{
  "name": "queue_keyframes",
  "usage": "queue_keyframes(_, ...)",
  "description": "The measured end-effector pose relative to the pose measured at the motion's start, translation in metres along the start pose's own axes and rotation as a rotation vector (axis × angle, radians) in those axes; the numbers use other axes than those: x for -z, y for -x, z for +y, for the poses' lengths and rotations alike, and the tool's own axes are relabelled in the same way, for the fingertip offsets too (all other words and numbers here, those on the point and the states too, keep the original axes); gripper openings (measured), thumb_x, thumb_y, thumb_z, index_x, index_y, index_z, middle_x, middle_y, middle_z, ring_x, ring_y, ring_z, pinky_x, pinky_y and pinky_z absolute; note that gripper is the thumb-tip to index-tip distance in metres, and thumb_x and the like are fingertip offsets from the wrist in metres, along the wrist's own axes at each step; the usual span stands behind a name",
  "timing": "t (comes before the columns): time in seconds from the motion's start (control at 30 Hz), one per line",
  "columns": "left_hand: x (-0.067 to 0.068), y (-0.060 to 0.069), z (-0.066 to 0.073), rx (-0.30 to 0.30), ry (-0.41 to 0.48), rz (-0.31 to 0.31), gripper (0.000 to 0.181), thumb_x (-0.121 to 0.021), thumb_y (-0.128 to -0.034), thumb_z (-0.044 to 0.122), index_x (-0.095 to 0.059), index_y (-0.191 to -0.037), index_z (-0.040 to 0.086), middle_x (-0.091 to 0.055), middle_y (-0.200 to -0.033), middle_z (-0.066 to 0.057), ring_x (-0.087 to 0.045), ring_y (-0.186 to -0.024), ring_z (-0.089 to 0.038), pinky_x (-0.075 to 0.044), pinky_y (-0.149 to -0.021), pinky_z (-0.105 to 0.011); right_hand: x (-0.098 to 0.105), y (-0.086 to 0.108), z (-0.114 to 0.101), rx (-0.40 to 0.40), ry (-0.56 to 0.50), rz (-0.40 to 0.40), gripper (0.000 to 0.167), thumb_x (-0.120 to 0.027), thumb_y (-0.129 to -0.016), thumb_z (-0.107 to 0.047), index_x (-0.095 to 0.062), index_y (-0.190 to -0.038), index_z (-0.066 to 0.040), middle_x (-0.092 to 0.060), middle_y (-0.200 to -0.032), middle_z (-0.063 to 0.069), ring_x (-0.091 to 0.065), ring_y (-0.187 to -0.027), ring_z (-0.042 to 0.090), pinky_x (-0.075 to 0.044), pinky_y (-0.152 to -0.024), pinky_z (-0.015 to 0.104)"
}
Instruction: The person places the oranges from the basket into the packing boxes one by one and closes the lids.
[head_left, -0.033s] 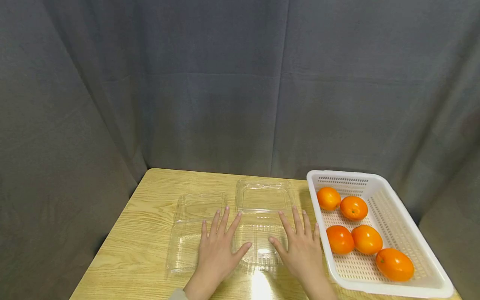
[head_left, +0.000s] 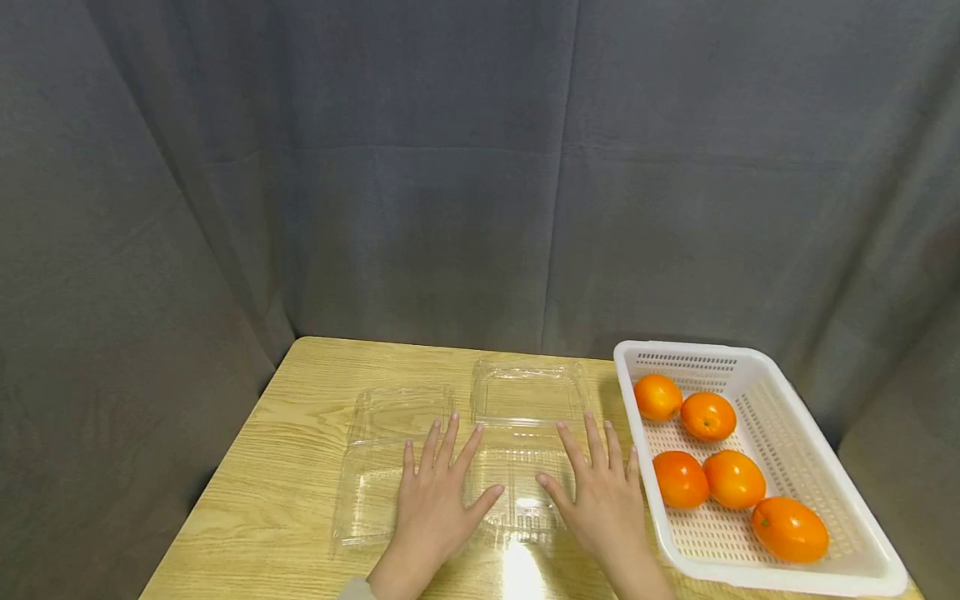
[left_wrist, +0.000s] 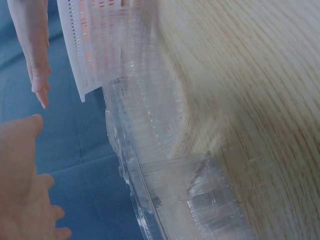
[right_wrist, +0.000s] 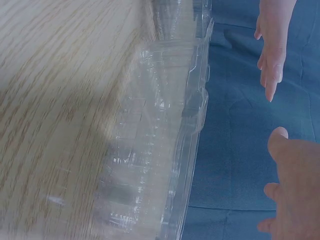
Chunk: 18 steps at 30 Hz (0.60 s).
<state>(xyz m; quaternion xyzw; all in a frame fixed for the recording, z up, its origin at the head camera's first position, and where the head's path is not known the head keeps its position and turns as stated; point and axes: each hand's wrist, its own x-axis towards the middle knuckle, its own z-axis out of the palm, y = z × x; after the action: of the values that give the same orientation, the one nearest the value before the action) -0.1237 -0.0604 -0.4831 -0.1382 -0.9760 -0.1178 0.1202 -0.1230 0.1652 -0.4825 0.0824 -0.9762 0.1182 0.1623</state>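
Observation:
Two clear plastic clamshell boxes lie side by side on the table, both with lids folded back: the left box (head_left: 367, 496) and the right box (head_left: 517, 483). My left hand (head_left: 435, 508) hovers over the left box's right side, its fingers spread and straight. Over the right part of the other box is my right hand (head_left: 607, 512), likewise spread. Both wrist views show a gap between the hands and the plastic, and neither hand holds anything. Each hand hides part of the box beneath it.
To the right stands a white perforated plastic basket (head_left: 787, 580) with several oranges (head_left: 790, 529) in it, close beside my right hand. The wooden table (head_left: 262, 500) ends at its far edge before a grey curtain (head_left: 420, 208).

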Motion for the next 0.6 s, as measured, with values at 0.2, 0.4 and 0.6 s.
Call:
queue_keyframes(0.2, 0.0005, 0.0005, -0.0004, -0.004, -0.016, 0.006, 0.078, -0.049, -0.0916, 0.069, -0.033, -0.156, 0.027, -0.022, -0.162, -0.011, -0.02, -0.147, -0.036, -0.017, -0.114, -0.067, -0.0001, 0.0, -0.0003, 0.014, 0.01, 0.039, 0.073, -0.065, -0.09, -0.055, -0.043, -0.151, -0.021, -0.025, -0.16, 0.018, -0.022, -0.144, 0.045, -0.02, -0.109, 0.073)
queue_keyframes(0.4, 0.0005, 0.0008, -0.001, -0.011, -0.038, 0.028, 0.078, -0.053, -0.0908, 0.068, -0.035, -0.155, 0.027, -0.025, -0.161, -0.012, -0.022, -0.146, -0.036, -0.019, -0.113, -0.068, 0.0026, 0.0, -0.0017, -0.006, 0.005, 0.017, 0.073, -0.062, -0.09, -0.06, -0.042, -0.152, -0.025, -0.022, -0.161, 0.015, -0.018, -0.145, 0.044, -0.017, -0.107, 0.077)
queue_keyframes(0.6, 0.0003, 0.001, -0.0014, -0.011, -0.053, 0.045, 0.079, -0.053, -0.0899, 0.069, -0.035, -0.155, 0.027, -0.025, -0.161, -0.011, -0.021, -0.147, -0.037, -0.019, -0.113, -0.068, 0.0049, -0.0006, -0.0032, -0.026, 0.001, -0.021, 0.074, -0.059, -0.091, -0.062, -0.039, -0.153, -0.027, -0.017, -0.163, 0.013, -0.015, -0.146, 0.044, -0.014, -0.108, 0.076)
